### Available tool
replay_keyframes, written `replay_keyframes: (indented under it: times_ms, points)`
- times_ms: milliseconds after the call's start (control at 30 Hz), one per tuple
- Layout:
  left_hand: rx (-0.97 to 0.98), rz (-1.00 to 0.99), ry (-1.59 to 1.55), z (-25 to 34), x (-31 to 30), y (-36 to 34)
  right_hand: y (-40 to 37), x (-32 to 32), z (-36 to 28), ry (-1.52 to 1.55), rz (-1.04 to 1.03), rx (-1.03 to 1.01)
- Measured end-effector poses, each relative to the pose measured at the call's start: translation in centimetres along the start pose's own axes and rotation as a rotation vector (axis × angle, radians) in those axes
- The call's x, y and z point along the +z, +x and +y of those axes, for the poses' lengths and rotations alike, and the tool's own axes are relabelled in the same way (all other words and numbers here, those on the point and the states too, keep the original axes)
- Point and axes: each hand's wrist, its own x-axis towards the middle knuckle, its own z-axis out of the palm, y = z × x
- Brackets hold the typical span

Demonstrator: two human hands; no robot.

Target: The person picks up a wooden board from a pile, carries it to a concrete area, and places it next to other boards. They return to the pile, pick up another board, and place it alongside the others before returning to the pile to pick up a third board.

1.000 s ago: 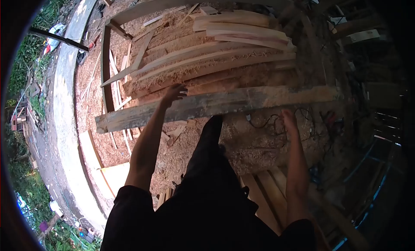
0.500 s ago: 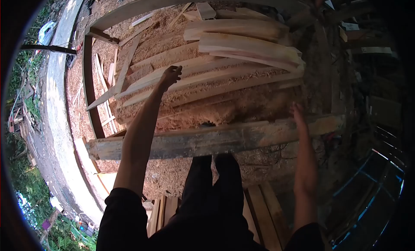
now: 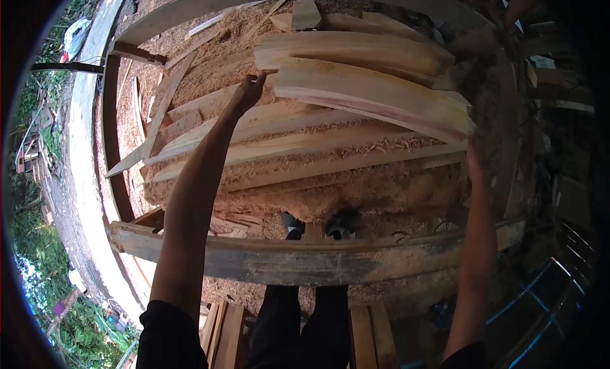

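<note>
Daylight glare left | dim right | fisheye bend, black corners

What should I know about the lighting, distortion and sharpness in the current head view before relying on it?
In the head view, strong fisheye bending curves the frame beam and blackens the corners; the concrete strip at left is glaringly bright, while the right side sinks into murky shadow; the right hand looks dim and soft, the left hand somewhat clearer.
</note>
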Motion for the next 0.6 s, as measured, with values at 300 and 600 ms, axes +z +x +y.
replay_keyframes:
  times_ms: [300, 600]
  points:
    - [-0.079, 0.104, -0.045, 0.3, 8.4, 5.2, 7.7, 3.1, 1.6, 0.163, -0.225, 0.126]
    - [-0.054, 0.065, -0.325, 2.2, 7.1, 1.7, 5.4, 3.9, 5.5, 0.409, -0.234, 0.057]
